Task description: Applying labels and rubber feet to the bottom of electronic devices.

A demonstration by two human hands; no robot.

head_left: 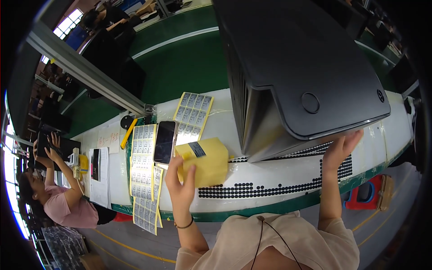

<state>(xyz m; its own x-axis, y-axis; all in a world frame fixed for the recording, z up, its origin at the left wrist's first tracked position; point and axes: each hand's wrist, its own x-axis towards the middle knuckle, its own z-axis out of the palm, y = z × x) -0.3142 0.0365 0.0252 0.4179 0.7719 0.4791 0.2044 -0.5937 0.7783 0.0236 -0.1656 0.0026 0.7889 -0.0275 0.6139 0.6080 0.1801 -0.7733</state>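
Note:
My left hand (181,177) pinches a yellow backing sheet (211,168) between thumb and fingers. One silver-grey label (196,149) sits near the sheet's top edge. In front of me stands a large black casing (310,67) with ribbed sides and a round ring on its smooth top face; it looks tilted. My right hand (340,148) is at its near right lower edge, thumb and fingers against it; part of the grip is hidden. Sheets of silver labels (144,157) and a phone (165,141) lie left of my left hand. Rows of round black pads (252,191) lie on the tabletop below the casing.
A yellow cutter knife (128,133) and a black tape roll (127,121) lie by a metal post (90,74). At the far left a co-worker (67,198) handles a black object. A red stool (364,193) stands beyond the table's right front edge (360,180).

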